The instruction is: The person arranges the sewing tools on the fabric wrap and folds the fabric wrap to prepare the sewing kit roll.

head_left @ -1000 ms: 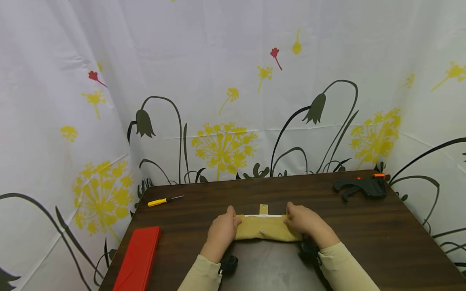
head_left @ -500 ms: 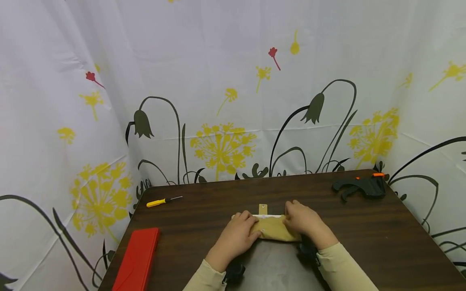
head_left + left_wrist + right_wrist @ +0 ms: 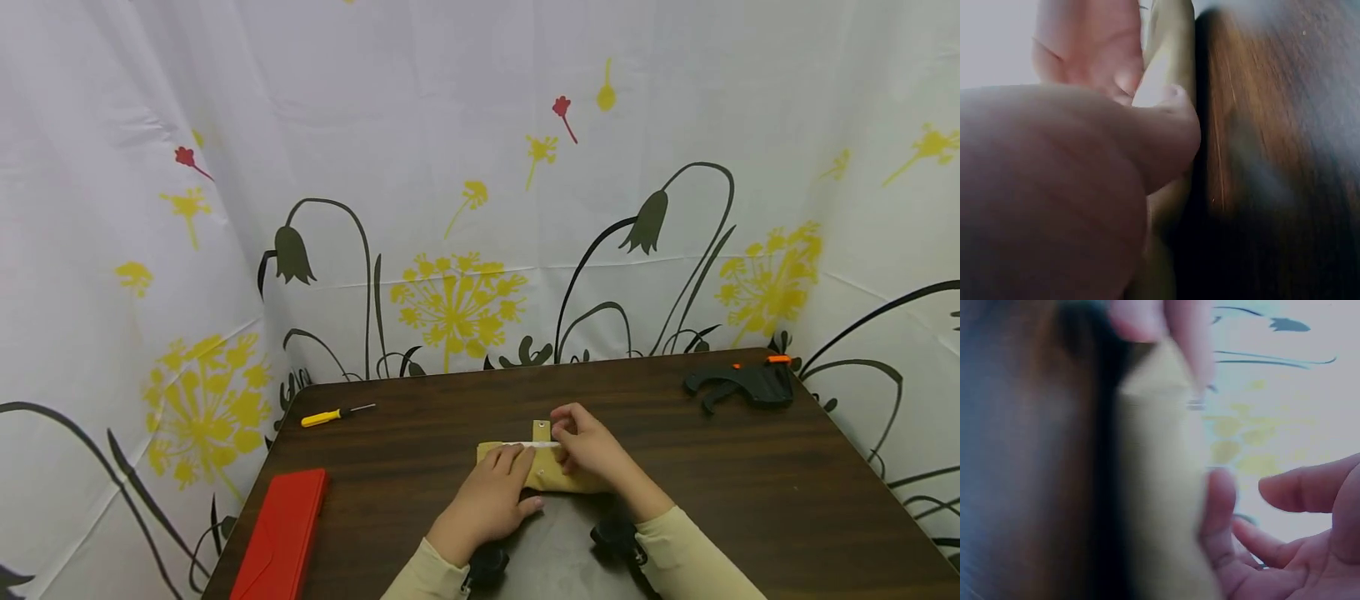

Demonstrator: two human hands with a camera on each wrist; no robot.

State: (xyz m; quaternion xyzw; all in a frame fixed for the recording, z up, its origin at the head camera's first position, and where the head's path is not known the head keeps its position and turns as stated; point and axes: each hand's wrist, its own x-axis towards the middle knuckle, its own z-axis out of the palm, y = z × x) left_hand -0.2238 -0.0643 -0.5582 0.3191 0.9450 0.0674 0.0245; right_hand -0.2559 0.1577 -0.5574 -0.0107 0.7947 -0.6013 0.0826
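Observation:
A mustard-yellow fabric pouch (image 3: 555,479) lies on the table, a white strip along its far edge. Its narrow tab (image 3: 541,429) with a metal snap points away from me; another snap sits on the front. My left hand (image 3: 483,496) rests on the pouch's left part with fingers extended and thumb at the near edge. Over the right part is my right hand (image 3: 588,442), close to the tab. In the right wrist view, the thumb and fingers of my right hand (image 3: 1291,537) are apart beside the blurred pouch, with nothing between them.
A red case (image 3: 281,533) lies at the left of the brown table (image 3: 420,417). Behind it is a yellow-handled screwdriver (image 3: 330,416). A black clamp (image 3: 742,386) with orange parts lies at the back right. A patterned curtain (image 3: 450,125) hangs behind.
My left hand has let go of the pouch's left edge and moved right, onto its top. The right hand has left the right edge and shifted left, towards the tab.

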